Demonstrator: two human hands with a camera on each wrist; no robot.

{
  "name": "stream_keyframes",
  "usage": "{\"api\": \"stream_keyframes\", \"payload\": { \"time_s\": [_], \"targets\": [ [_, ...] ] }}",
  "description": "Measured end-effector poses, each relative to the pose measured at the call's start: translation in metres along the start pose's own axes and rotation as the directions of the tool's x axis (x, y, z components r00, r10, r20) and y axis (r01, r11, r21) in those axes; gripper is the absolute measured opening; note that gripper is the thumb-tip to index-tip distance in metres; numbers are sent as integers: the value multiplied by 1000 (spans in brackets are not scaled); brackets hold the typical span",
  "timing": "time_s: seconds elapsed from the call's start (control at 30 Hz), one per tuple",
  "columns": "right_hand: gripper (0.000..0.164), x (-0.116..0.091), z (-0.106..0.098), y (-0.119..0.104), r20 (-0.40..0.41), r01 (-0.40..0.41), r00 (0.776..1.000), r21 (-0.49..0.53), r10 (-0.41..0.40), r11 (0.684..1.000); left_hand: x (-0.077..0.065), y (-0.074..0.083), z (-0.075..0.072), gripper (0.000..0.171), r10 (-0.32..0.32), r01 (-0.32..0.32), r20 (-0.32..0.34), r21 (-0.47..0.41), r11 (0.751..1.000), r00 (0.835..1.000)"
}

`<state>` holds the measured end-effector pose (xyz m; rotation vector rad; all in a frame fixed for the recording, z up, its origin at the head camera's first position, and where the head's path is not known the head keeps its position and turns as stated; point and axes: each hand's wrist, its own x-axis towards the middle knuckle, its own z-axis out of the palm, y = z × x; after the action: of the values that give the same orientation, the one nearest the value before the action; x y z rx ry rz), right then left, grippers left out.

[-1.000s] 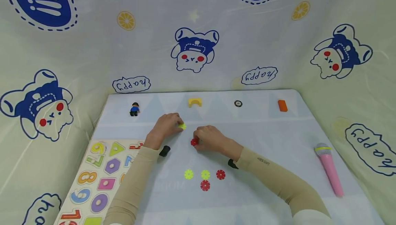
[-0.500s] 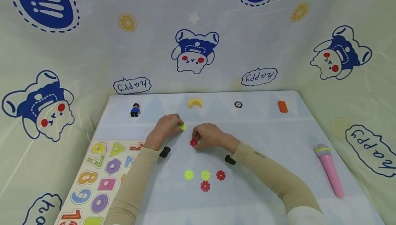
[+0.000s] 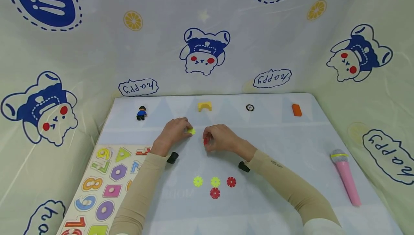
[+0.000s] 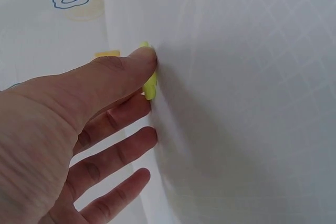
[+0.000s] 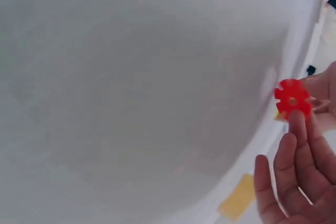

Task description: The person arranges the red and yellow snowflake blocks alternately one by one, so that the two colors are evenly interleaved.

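My left hand pinches a yellow-green disc at its 3 o'clock, and my right hand pinches a red disc at its 9 o'clock. The discs are near each other but apart. Either could flick out, I judge, since only fingertips hold such thin pieces; a tilted rim would make the notches miss. The right wrist view is soft, so I can't fairly say how firm that pinch is. Toward 6 o'clock of my right hand lie two yellow-green discs and two red discs; a dropped disc could scatter them. At 8 o'clock, the puzzle board carries number pieces and shape pieces, partly hidden by my left sleeve, which might drag one loose.
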<state>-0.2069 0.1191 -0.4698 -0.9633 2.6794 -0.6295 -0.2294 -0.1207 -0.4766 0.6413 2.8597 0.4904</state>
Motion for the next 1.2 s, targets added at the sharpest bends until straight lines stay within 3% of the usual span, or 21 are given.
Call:
{"api": "stream_keyframes", "payload": {
  "time_s": [0.2,0.63,0.8,1.03,1.2],
  "targets": [
    [14,3,4,11,-34,4,999,50,-2,999,-2,-3,1,32,-6,6,1,-23,1000,1000],
    [37,-7,1,13,-30,-19,999,13,19,1000,0,-2,0,33,-8,8,15,-18,1000,1000],
    [35,-6,-3,11,-35,-41,999,-35,40,999,1,-1,0,33,-20,20,22,-17,1000,1000],
    [39,13,-10,15,-115,-106,989,-92,96,990,3,0,-2,33,-33,33,25,-21,999,999],
    [38,32,-7,15,-58,-88,995,-134,81,987,2,-2,-1,31,-26,27,28,-13,1000,999]
  ]
}}
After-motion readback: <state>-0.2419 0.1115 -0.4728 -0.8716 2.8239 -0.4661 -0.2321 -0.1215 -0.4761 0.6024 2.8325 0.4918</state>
